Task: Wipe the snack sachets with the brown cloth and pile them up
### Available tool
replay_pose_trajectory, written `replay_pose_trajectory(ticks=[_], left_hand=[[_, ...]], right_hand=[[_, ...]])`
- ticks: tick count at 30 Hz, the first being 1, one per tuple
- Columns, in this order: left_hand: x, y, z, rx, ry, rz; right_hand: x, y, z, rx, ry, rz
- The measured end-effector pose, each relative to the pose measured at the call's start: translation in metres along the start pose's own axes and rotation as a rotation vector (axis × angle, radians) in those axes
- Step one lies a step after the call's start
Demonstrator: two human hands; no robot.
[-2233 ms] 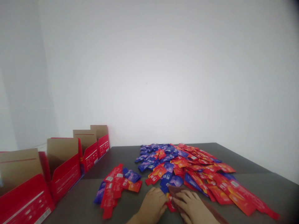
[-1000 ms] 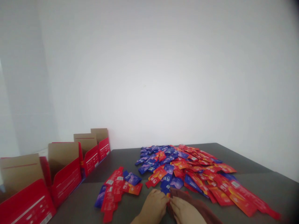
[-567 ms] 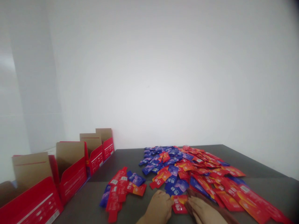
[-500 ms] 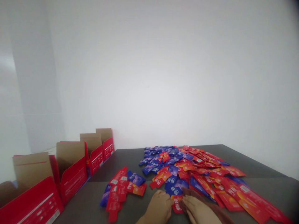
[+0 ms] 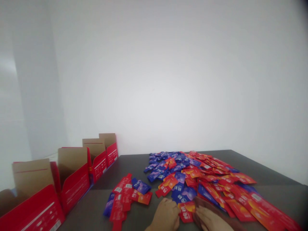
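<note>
My left hand is low in the middle, its fingers curled closed at the left edge of a red and orange sachet. On the sachet's other side, my right hand has its fingers bent together over a brown cloth. The cloth shows above and beyond the fingers, against the sachet's right edge. Both thumbs are mostly hidden. Just above the sachet lies a blue-purple sachet, part of a large heap of red and blue packets.
A smaller group of red packets and a blue sachet lies left of my hands. Along the dark table's left side stands a row of open red cartons, flaps up. A white wall rises behind.
My hands have moved slightly apart and a little right and down, so more of the red and orange sachet between them shows. The view has shifted slightly.
</note>
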State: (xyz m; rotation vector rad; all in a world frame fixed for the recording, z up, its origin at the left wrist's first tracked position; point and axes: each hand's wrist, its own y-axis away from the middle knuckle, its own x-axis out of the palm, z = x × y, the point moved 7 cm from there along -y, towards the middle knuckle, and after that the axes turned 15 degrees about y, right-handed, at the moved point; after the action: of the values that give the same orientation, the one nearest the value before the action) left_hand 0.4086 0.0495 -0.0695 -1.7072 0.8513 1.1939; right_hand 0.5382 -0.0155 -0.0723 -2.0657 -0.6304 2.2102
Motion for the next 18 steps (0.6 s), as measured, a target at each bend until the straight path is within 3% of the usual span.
replay_pose_trajectory(ticks=[5, 8, 13, 16, 18], left_hand=[[0.001, 0.002, 0.002, -0.008, 0.004, -0.07], [0.0, 0.003, 0.002, -0.017, 0.008, -0.064], [-0.002, 0.003, 0.001, -0.032, 0.017, -0.036], [-0.002, 0.005, 0.003, -0.075, 0.034, -0.027], [-0.002, 0.006, 0.004, -0.112, 0.041, -0.026]], right_hand=[[0.01, -0.016, 0.035, -0.022, 0.01, -0.021], [0.005, -0.012, 0.043, -0.027, 0.009, -0.037], [-0.009, -0.001, 0.013, 0.071, 0.134, -0.018], [-0.007, -0.005, -0.007, 0.179, 0.188, -0.03], [-0.001, -0.01, -0.006, 0.156, 0.163, -0.055]])
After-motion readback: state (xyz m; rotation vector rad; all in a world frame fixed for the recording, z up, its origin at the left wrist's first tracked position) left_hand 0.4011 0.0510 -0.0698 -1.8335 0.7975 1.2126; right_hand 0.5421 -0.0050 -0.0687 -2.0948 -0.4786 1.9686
